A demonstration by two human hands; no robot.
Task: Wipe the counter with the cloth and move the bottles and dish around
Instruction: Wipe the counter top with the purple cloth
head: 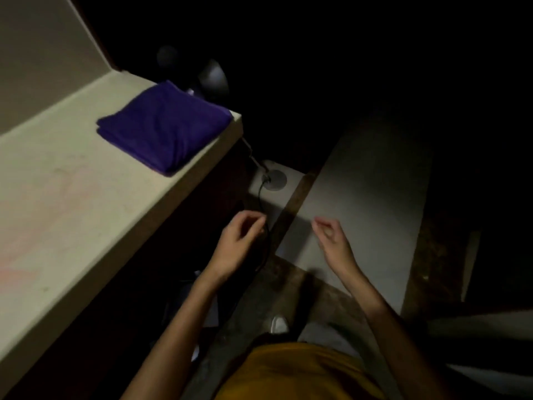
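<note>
Head cam: both hands' grip loose, empty — left hand (pixel 240 236) & right hand (pixel 331 238).

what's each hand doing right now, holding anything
Left hand: open, fingers loosely curled, holding nothing, off the counter.
Right hand: open, fingers loosely curled, holding nothing.

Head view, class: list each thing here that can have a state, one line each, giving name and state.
Folded purple cloth: folded, lying flat at the counter's far end, untouched.
Beige counter top: faint pinkish smears, not yet wiped.
Left hand: fingers loosely curled, holding nothing.
Right hand: fingers loosely curled, holding nothing.
Thin black cable: hanging below the counter's edge, slack.
</note>
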